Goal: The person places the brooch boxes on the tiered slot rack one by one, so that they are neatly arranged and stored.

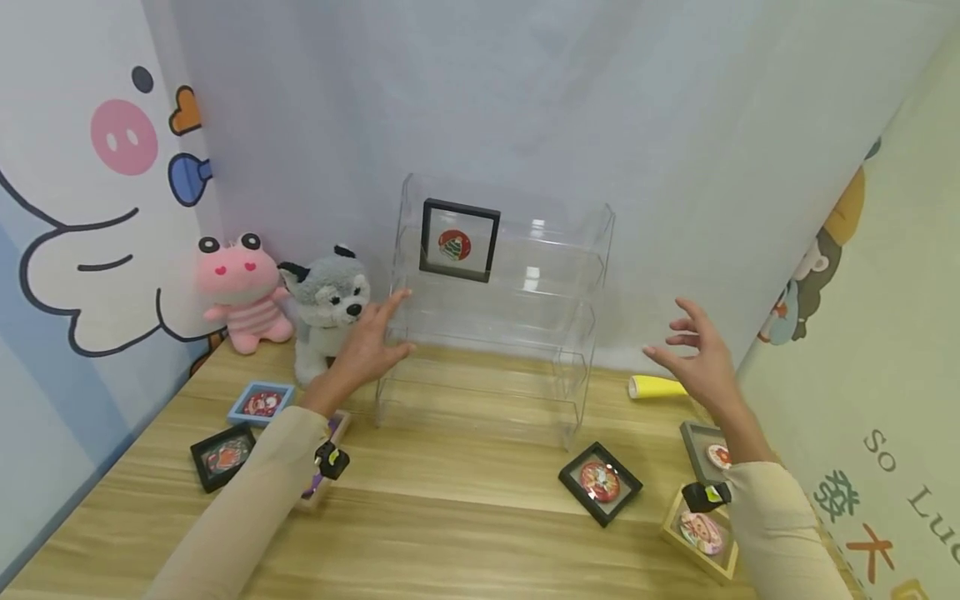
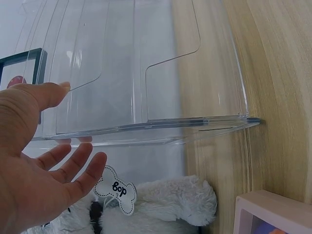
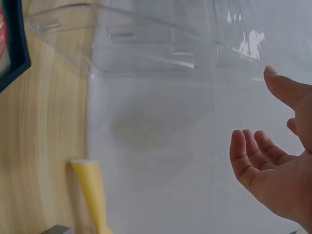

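Note:
A clear acrylic tiered rack (image 1: 480,333) stands on the wooden table. On its upper tier, at the left, leans a black square frame (image 1: 491,242) with a red and green round picture inside. My left hand (image 1: 367,337) is at the rack's left side panel, thumb and fingers spread apart on either side of its edge in the left wrist view (image 2: 53,156). Off to the right of the rack, my right hand (image 1: 701,358) hovers in the air with fingers loosely bent and nothing between them.
A grey husky plush (image 1: 330,292) and a pink plush (image 1: 243,292) sit left of the rack. Frames lie about: blue (image 1: 240,412), black (image 1: 202,475), another black (image 1: 577,479), grey (image 1: 697,442), yellowish wood (image 1: 682,542). A yellow roll (image 1: 656,387) lies behind the right hand.

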{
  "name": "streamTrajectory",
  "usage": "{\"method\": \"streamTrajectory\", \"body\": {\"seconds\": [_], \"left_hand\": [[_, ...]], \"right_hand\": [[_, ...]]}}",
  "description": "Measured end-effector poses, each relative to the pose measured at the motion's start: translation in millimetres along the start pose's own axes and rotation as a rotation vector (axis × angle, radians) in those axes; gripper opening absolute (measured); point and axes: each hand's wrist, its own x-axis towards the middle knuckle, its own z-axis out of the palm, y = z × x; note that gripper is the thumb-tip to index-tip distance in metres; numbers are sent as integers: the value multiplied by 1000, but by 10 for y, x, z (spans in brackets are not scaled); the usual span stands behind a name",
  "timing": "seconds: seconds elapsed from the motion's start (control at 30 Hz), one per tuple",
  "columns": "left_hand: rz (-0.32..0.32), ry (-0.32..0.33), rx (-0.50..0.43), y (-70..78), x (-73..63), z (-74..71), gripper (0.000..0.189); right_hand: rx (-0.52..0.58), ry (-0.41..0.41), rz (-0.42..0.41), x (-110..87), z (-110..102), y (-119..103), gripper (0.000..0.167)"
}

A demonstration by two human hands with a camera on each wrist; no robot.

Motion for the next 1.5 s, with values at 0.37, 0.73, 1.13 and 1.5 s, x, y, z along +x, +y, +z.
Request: {"method": "streamTrajectory", "body": {"seconds": [0.37,0.73,1.13,1.5], "left_hand": [[3,2,12,-16,-65,3,84],[3,0,11,12,-60,12,85],[-6,0,-4,15,-30,-5,84],[-8,-9,-18,28,-11,-12,84]], "right_hand": [[30,-201,239,-475,-328,669,79],[-50,-280,422,-828,-525,1219,83],[-244,-323,480,-869,-616,1518,76],[-289,-410,362,-863,-610,1744,76]]}}
